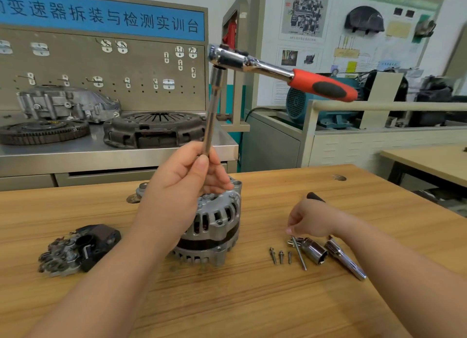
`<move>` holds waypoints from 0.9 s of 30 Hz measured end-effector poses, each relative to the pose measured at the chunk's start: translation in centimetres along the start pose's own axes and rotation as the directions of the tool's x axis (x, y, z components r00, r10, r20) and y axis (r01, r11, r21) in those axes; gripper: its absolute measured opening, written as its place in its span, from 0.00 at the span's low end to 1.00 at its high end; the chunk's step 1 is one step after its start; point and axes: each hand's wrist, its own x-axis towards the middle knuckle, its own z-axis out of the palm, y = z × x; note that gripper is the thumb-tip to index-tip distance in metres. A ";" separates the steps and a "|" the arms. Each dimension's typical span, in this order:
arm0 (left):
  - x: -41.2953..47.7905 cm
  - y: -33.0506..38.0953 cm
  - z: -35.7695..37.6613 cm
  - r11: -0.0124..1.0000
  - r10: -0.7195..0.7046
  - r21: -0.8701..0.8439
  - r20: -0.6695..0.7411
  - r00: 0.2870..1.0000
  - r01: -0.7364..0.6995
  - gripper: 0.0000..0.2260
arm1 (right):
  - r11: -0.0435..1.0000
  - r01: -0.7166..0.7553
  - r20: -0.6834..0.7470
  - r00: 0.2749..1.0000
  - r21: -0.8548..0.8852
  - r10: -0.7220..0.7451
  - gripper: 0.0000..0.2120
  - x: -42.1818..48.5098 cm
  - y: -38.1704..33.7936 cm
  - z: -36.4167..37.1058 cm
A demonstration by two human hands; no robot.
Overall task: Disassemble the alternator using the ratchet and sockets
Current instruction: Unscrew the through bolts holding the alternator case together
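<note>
Alternator point(217, 226) sits upright in the middle of the wooden surface point(252, 299), silver housing with its vent slots facing us. Right on top of it is the left hand point(182, 183), fingers point(202, 166) and thumb wrapped round the lower end of a long extension bar point(212, 110). The bar's tip is hidden behind the hand, so I can't see where it meets the housing. The bar stands almost vertical, and up at its top sits the ratchet point(278, 70), chrome head on the bar, red and black handle angling off to the right with nothing holding it.

Over on the right, the right hand point(310, 219) is low to the surface, well apart from the alternator. Its fingers are bunched downward at the upper end of a long bolt point(299, 253); pinching it or just touching it, I can't tell. Just left of that lie three short bolts point(281, 257) in a row. Touching the long bolt's right side is a big socket point(313, 249) on its side, and beside that a chrome adapter point(346, 259).

Left of the alternator, apart from it, lies a dark rectifier assembly point(78, 249).
</note>
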 end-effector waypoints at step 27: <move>1.3 2.0 -5.9 0.998 0.017 -0.064 -0.163 0.987 -0.028 0.16 | 0.890 0.446 -0.606 0.736 0.097 -0.303 0.11 -4.3 -11.2 -0.3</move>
